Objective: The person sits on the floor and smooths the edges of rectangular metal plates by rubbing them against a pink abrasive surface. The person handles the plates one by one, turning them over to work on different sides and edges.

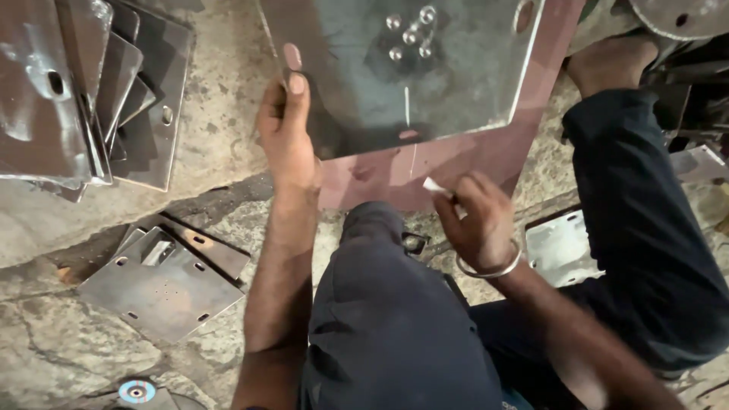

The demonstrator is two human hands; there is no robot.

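Your left hand (287, 129) grips the near-left edge of the shiny steel plate (395, 68), which lies on a reddish plate (456, 163) on the floor. Your right hand (474, 216) pinches a white chalk piece (435, 185), just below the chalk line (408, 106) running away from you.

We see a rough, cracked stone floor (220, 129) carrying everything. At upper left a stack of steel plates (91, 83) lies on it, overlapping and tilted, some with slotted holes. At lower left a few smaller plates (163, 285) with corner holes lie piled flat. A blue-centred disc (137, 392) rests at the bottom edge. A reddish plate (456, 163) lies at the top middle, with a shiny plate (410, 68) on it. Another small plate (560, 247) lies at right.
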